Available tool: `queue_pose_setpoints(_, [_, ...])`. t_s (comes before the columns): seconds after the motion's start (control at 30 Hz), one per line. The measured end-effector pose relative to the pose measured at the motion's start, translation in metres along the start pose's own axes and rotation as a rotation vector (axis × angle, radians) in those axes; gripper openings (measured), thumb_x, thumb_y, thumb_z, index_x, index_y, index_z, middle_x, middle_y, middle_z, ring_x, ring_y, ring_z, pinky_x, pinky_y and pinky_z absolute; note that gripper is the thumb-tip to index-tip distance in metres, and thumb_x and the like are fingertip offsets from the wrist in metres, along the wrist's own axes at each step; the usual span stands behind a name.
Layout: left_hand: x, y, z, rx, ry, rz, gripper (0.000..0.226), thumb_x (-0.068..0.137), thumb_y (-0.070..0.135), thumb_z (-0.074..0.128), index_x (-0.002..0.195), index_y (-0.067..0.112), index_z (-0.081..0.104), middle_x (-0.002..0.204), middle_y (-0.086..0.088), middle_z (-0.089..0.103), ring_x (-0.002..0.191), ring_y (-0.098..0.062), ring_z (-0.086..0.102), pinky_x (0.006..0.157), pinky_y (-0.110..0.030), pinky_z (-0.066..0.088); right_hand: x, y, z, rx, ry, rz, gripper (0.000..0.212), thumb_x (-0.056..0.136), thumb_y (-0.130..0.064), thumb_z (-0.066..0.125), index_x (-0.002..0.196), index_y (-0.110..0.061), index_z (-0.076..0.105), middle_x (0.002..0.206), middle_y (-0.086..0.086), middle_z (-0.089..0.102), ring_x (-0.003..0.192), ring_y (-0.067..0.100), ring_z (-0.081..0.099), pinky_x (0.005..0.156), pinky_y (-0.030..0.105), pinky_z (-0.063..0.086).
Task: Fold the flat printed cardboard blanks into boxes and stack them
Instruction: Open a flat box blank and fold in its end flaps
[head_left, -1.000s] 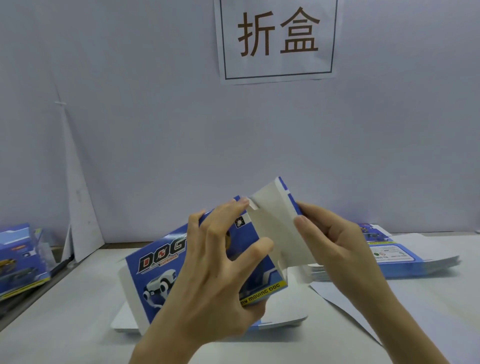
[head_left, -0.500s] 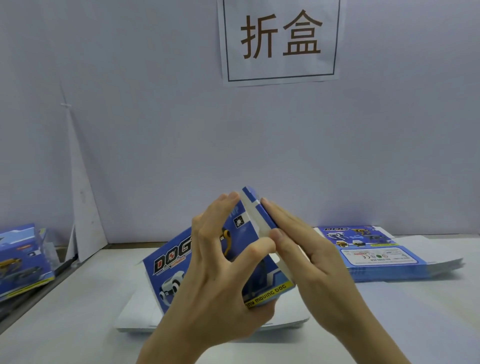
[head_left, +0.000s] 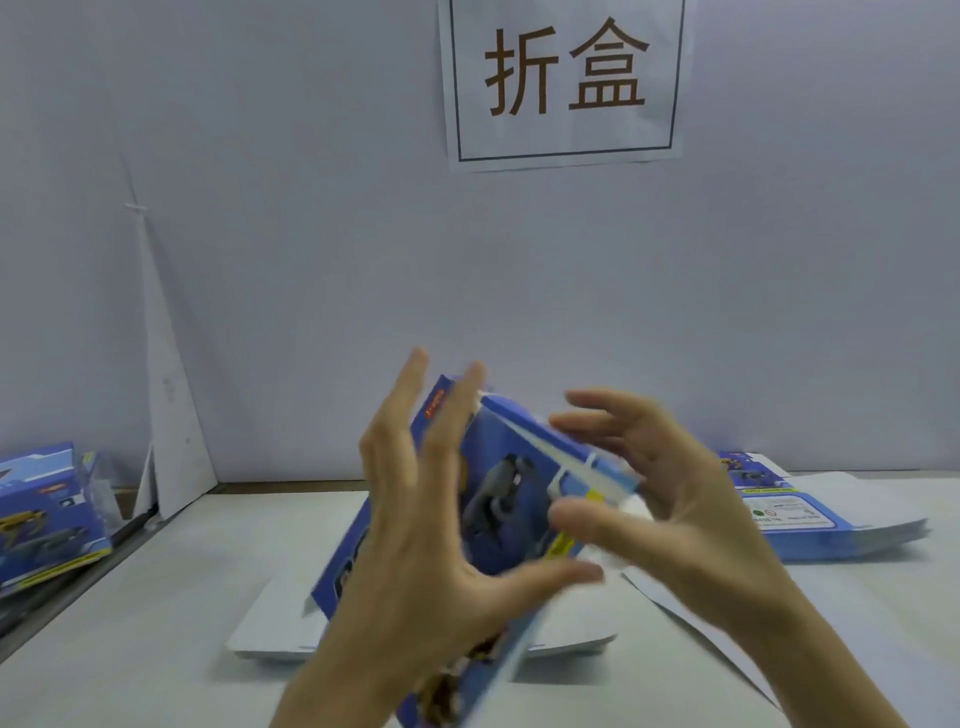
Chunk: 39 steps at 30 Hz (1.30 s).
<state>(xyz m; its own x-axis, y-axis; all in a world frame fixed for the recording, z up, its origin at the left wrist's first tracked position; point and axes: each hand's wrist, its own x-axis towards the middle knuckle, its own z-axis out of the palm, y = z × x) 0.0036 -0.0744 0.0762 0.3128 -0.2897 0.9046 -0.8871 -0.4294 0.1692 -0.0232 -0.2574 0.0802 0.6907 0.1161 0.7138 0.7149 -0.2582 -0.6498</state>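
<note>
A: Pinching the end flap of the box, the right hand grips it. The left hand lies splayed, fingers straight, against the printed face, mid-table.
B: Changed?
A: That flap stood open a second ago; now it's tucked. I judge this end finished.
B: Around?
A: Flat blanks right, finished boxes far left. Blur hides the near end.

The box is blurry, so its words cannot be read. The left hand covers its middle, and its bottom corner runs off the picture. The sign is cut off at the top. The right hand hides part of the flat stack, whose print is too small to read.
</note>
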Motion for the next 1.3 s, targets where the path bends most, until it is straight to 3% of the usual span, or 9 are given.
queue_pose_setpoints(0.1, [0.001,-0.014,-0.012,-0.460,-0.013,-0.334,0.089,0.059,0.079,0.065,0.136,0.063,0.023,0.147,0.027,0.032,0.131,-0.007,0.044,0.101,-0.038,0.044,0.004,-0.001,-0.008,0.273,0.181,-0.027,0.041,0.059,-0.045,0.085,0.095,-0.029,0.073,0.100,0.000,0.074,0.085,0.014,0.069,0.073,0.024,0.055])
queue_pose_setpoints(0.23, [-0.006,-0.031,-0.013,-0.855,-0.074,-0.506,0.054,0.075,0.043,0.072,0.125,0.044,0.052,0.127,0.015,0.061,0.104,-0.019,0.067,0.071,-0.029,0.058,0.002,-0.001,0.003,0.317,0.151,-0.039,0.029,0.069,-0.034,0.079,0.097,-0.028,0.074,0.098,0.002,0.074,0.084,0.014,0.070,0.068,0.020,0.054])
queue_pose_setpoints(0.33, [-0.006,-0.034,-0.013,-1.039,-0.080,-0.607,0.050,0.073,0.049,0.076,0.117,0.035,0.057,0.116,0.006,0.068,0.090,-0.027,0.071,0.064,-0.037,0.059,0.001,-0.004,0.010,0.188,0.164,-0.059,0.031,0.077,-0.046,0.072,0.105,-0.032,0.070,0.097,0.006,0.071,0.077,0.015,0.062,0.064,0.017,0.048])
queue_pose_setpoints(0.6, [-0.004,-0.028,-0.006,-1.079,-0.031,-0.691,0.021,0.082,0.032,0.063,0.102,0.037,0.062,0.126,0.012,0.062,0.090,-0.028,0.071,0.060,-0.034,0.060,0.000,-0.007,0.011,-0.047,0.231,-0.093,0.029,0.088,-0.051,0.055,0.102,-0.029,0.069,0.102,-0.012,0.072,0.088,0.026,0.065,0.074,0.030,0.052])
queue_pose_setpoints(0.73, [-0.001,-0.022,-0.005,-1.084,0.054,-0.708,0.014,0.074,0.029,0.060,0.087,0.033,0.064,0.121,0.014,0.064,0.082,-0.027,0.072,0.052,-0.030,0.058,-0.001,-0.005,0.013,-0.009,0.207,-0.081,0.029,0.089,-0.051,0.052,0.104,-0.033,0.069,0.089,0.013,0.070,0.077,0.039,0.059,0.063,0.024,0.045])
queue_pose_setpoints(0.9, [-0.001,-0.019,-0.001,-0.993,0.095,-0.756,0.012,0.070,0.033,0.062,0.080,0.026,0.063,0.113,0.004,0.066,0.071,-0.025,0.071,0.049,-0.027,0.055,-0.002,0.000,0.016,0.051,0.241,-0.103,0.026,0.092,-0.029,0.045,0.092,-0.020,0.070,0.094,-0.001,0.073,0.062,-0.001,0.061,0.060,0.010,0.047])
queue_pose_setpoints(1.07, [0.001,-0.017,-0.002,-1.012,0.074,-0.791,0.016,0.068,0.036,0.065,0.081,0.026,0.064,0.097,-0.005,0.070,0.063,-0.025,0.070,0.045,-0.027,0.053,-0.001,0.003,0.019,0.049,0.273,-0.065,0.024,0.090,-0.041,0.047,0.088,-0.035,0.071,0.082,0.024,0.066,0.075,0.040,0.059,0.059,0.032,0.052])
queue_pose_setpoints(1.17, [0.001,-0.020,-0.001,-1.004,0.126,-0.793,0.019,0.066,0.039,0.067,0.082,0.028,0.065,0.088,-0.004,0.072,0.061,-0.024,0.069,0.046,-0.030,0.055,0.002,0.008,0.017,0.042,0.203,-0.021,0.024,0.087,-0.046,0.050,0.101,-0.037,0.067,0.116,-0.009,0.068,0.107,0.007,0.063,0.084,0.011,0.046])
queue_pose_setpoints(1.3, [-0.004,-0.037,0.006,-0.925,0.543,-0.943,0.015,0.082,0.039,0.065,0.088,0.027,0.057,0.072,-0.004,0.068,0.054,-0.020,0.066,0.044,-0.031,0.054,0.003,0.021,-0.001,-0.013,-0.090,0.482,0.090,0.040,-0.091,0.058,0.123,-0.066,0.034,0.133,-0.040,0.038,0.128,-0.006,0.038,0.106,0.029,0.033])
